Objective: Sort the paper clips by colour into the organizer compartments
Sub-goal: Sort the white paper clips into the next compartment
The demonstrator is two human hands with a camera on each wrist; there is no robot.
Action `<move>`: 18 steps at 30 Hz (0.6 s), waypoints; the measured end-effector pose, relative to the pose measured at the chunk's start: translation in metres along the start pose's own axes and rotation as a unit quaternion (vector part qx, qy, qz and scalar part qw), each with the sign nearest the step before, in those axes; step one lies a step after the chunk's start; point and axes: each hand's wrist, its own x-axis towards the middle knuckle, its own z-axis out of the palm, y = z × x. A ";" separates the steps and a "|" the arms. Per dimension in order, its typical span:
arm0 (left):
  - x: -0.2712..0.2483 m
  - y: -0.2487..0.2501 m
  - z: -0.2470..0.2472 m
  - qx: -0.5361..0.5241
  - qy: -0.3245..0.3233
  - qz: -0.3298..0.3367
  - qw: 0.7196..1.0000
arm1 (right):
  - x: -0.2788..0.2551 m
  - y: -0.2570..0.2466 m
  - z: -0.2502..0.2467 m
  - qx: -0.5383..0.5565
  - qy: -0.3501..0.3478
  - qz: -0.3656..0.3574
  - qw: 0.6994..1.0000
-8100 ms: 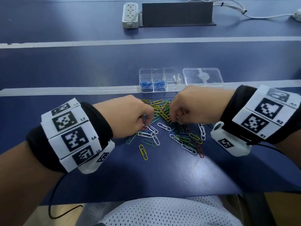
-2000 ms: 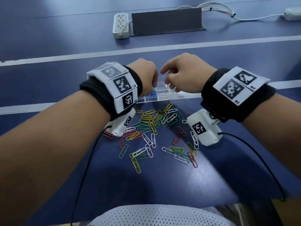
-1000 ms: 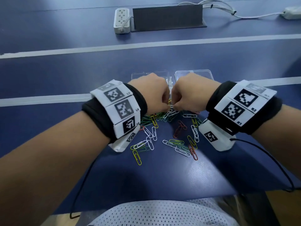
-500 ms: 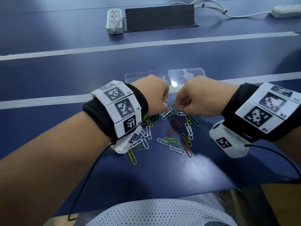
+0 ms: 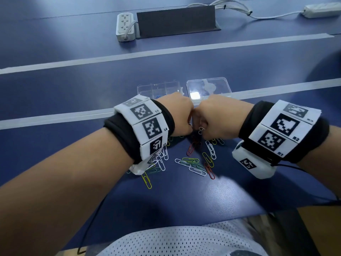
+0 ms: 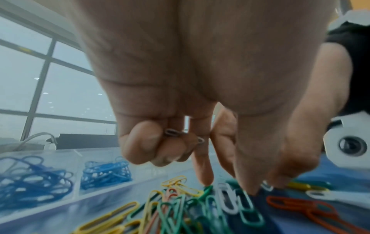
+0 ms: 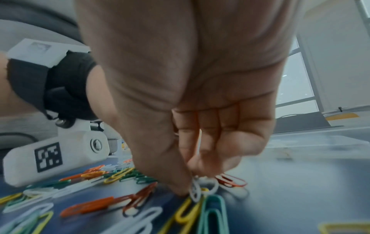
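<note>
Loose paper clips point(image 5: 193, 160) in white, green, yellow and red lie scattered on the blue table. My left hand point(image 5: 184, 124) hovers over the pile's far edge; its curled fingers hold white clips point(image 6: 174, 132) against the palm, while its forefinger point(image 6: 203, 167) reaches down to the pile. My right hand point(image 5: 203, 126) is right beside it, thumb and fingers pinching white clips point(image 7: 197, 189) just above the table. The clear organizer point(image 5: 147, 88) sits behind the hands. Two of its compartments hold blue clips point(image 6: 106, 172).
The organizer's clear lid point(image 5: 217, 85) lies open to its right. A white power strip point(image 5: 125, 26), a dark panel point(image 5: 177, 20) and cables are at the far side. Pale tape lines cross the table. The table edge is close to my body.
Since two seconds ago both hands have come back from over the organizer to the pile. In the last half second they closed together, with white clips in the right fingers.
</note>
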 end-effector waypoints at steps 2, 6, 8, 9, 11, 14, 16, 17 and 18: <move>0.002 0.002 0.000 0.011 -0.001 0.006 1.000 | -0.001 0.003 -0.001 0.019 0.001 0.009 1.000; 0.003 0.003 -0.001 0.020 -0.014 -0.003 1.000 | -0.006 0.013 -0.009 0.080 0.023 0.024 0.996; 0.003 0.002 -0.003 0.008 -0.013 -0.010 1.000 | -0.010 0.018 -0.013 0.134 0.027 0.046 0.989; 0.002 0.001 -0.005 0.002 -0.011 -0.011 1.000 | -0.011 0.022 -0.013 0.175 0.024 0.061 0.982; 0.001 -0.002 -0.007 -0.013 -0.009 -0.006 1.000 | -0.016 0.026 -0.010 0.268 0.004 0.090 0.959; -0.003 -0.007 -0.011 -0.049 0.003 -0.008 0.999 | -0.022 0.029 -0.002 0.336 -0.028 0.112 0.935; -0.007 -0.011 -0.012 -0.080 0.006 -0.014 0.997 | -0.025 0.028 0.002 0.335 -0.047 0.117 0.934; -0.009 -0.014 -0.013 -0.096 0.005 -0.018 0.995 | -0.027 0.026 0.003 0.322 -0.056 0.121 0.937; -0.012 -0.017 -0.014 -0.113 0.002 -0.022 0.993 | -0.028 0.024 0.005 0.306 -0.066 0.125 0.941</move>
